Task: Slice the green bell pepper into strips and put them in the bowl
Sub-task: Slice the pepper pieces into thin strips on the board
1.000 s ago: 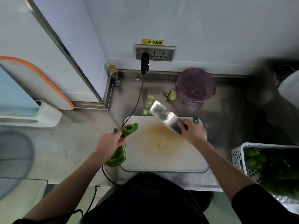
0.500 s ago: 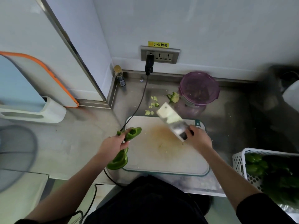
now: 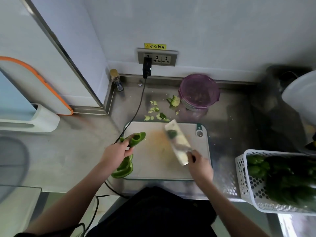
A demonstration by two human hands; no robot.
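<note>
My left hand (image 3: 116,153) holds pieces of green bell pepper at the left edge of the white cutting board (image 3: 153,161). One pepper piece (image 3: 136,138) sticks up above my fingers, another pepper piece (image 3: 124,168) hangs below the hand. My right hand (image 3: 199,165) grips the handle of a cleaver (image 3: 177,142), whose broad blade lies tilted over the board's right half with a small green bit on it. A purple bowl (image 3: 199,91) stands behind the board near the wall.
Pepper scraps and a core (image 3: 173,101) lie on the steel counter behind the board. A white basket (image 3: 242,177) of green peppers sits at the right. A black cable (image 3: 136,110) runs from the wall socket past the board's left corner. A small bottle (image 3: 117,79) stands in the corner.
The cleaver blade has swung down and nearer, lying lower over the board. My left hand keeps hold of the pepper pieces at the board's left edge.
</note>
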